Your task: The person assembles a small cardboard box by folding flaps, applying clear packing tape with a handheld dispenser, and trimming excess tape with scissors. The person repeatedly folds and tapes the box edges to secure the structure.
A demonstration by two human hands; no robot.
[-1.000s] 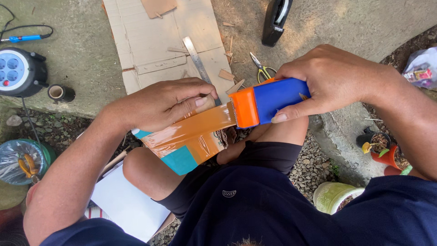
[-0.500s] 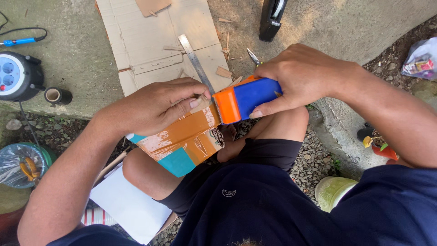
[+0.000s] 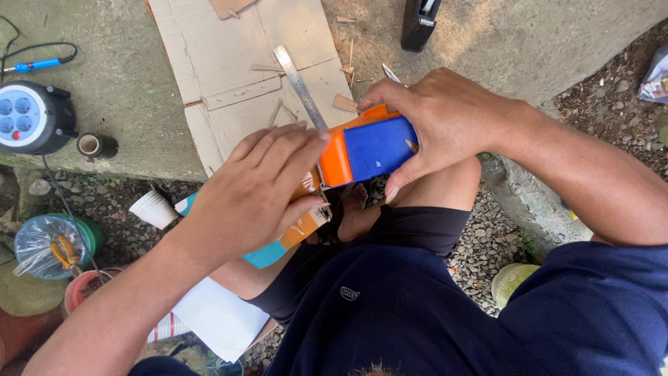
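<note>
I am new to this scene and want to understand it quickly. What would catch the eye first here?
The eye falls first on the blue and orange tape dispenser at the centre, held in the right hand. The left hand presses flat on a tape-covered piece with a teal end over the person's lap. Behind them, a flat cardboard sheet with a metal ruler lies on the concrete, and a round socket reel sits at the far left.

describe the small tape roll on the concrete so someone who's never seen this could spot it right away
Start at the big flat cardboard sheet on the concrete, then look left to the round black cable reel with blue sockets. Just right of the reel sits the tape roll: a small black ring with a pale core, far smaller than the reel.
</note>
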